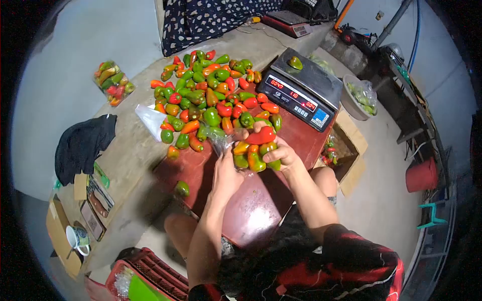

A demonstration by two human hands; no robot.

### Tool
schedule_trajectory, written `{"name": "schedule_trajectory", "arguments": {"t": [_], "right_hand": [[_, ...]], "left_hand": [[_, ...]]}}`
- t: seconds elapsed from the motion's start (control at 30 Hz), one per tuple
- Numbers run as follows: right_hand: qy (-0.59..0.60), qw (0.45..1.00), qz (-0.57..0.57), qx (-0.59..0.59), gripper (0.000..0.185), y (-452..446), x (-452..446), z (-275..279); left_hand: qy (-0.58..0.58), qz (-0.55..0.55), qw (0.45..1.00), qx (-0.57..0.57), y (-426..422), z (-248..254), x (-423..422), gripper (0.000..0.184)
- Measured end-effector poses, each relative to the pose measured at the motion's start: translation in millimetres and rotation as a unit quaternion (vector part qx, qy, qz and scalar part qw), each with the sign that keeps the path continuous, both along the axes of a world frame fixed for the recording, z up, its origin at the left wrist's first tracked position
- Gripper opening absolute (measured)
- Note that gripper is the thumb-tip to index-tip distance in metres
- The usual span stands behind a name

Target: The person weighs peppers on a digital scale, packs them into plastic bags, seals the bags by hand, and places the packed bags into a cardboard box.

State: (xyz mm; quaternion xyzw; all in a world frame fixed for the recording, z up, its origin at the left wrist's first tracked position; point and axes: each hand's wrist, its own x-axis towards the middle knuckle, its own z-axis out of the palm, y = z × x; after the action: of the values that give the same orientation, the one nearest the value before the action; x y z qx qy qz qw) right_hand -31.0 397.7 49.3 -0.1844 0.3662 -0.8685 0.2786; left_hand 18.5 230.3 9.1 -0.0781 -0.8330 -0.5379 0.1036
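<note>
Above the near part of the red table (251, 215), my left hand (230, 168) is closed around one side of a clear plastic bag (218, 138) with several green and orange peppers (255, 158) in it. My right hand (283, 153) holds the other side of the bunch, fingers curled round the peppers. A red pepper (262, 135) lies on top, by the right fingertips. Just beyond my hands spreads a big pile of red, orange and green peppers (212, 117). One green pepper (296, 62) sits on the black digital scale (301, 90).
A filled bag of peppers (114, 83) stands at the back left. On the right are a tub (359, 98) with bagged vegetables and a cardboard box (354, 140). A mug (78, 238) and a red crate (150, 276) are at the lower left.
</note>
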Motion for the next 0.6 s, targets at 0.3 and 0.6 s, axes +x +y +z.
{"name": "schedule_trajectory", "arguments": {"t": [0.3, 0.6], "right_hand": [[0.026, 0.995, -0.027, 0.097, 0.070, -12, 10, 6], [0.275, 0.877, -0.172, 0.354, 0.062, -24, 4, -13]], "left_hand": [[-0.054, -0.025, 0.993, 0.100, -5, 25, 19, 0.081], [-0.125, -0.018, 0.973, 0.193, 14, 32, 22, 0.091]]}}
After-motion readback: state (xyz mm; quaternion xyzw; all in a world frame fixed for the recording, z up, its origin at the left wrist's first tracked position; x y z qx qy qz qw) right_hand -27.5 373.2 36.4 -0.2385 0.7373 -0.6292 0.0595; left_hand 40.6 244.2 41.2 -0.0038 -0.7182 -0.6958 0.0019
